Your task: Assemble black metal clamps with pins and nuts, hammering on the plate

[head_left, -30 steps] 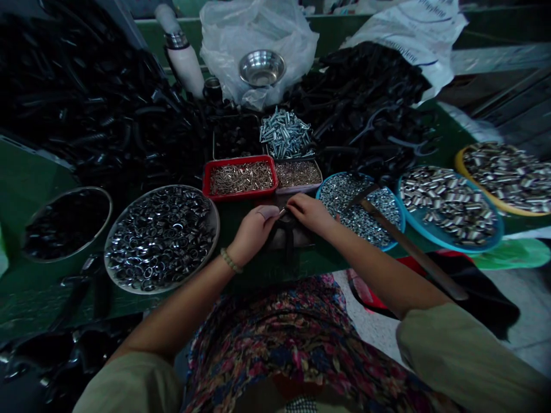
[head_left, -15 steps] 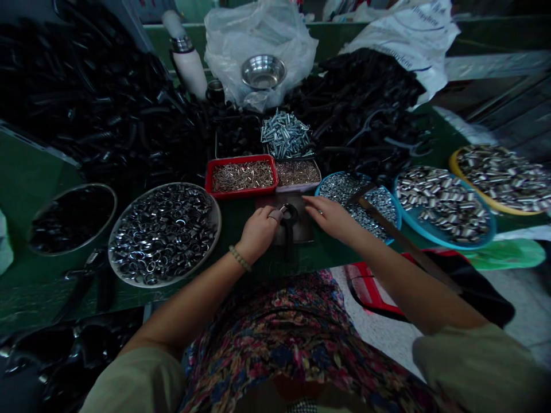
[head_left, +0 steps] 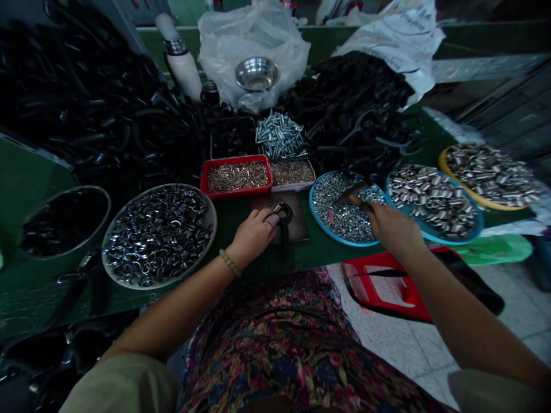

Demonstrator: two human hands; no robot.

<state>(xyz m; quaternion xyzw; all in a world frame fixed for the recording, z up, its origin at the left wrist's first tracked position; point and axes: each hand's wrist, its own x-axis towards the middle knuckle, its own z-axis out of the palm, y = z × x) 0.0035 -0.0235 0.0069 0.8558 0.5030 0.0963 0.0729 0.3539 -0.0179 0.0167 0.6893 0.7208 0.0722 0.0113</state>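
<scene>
My left hand (head_left: 255, 235) is closed on a black ring-ended part (head_left: 284, 217), with a small shiny metal piece at its top by my fingertips. The part lies on a dark metal plate (head_left: 298, 221) on the green table. Over to the right, my right hand (head_left: 394, 229) is wrapped round the wooden handle of a hammer (head_left: 350, 196). The hammer's head is above the blue tray of small silvery parts (head_left: 331, 198). Whether it touches them I cannot tell.
A red tray of pins (head_left: 236, 175) and a pale tray of tiny pieces (head_left: 293, 172) stand behind the plate. Left is a wide tray of metal rings (head_left: 159, 235); right, a blue tray of metal sleeves (head_left: 434, 201). Black parts (head_left: 361, 103) and screws (head_left: 279, 135) are heaped behind.
My right hand has moved right, away from the plate, and has taken hold of the hammer handle. My left hand stays at the black part. The view has shifted slightly.
</scene>
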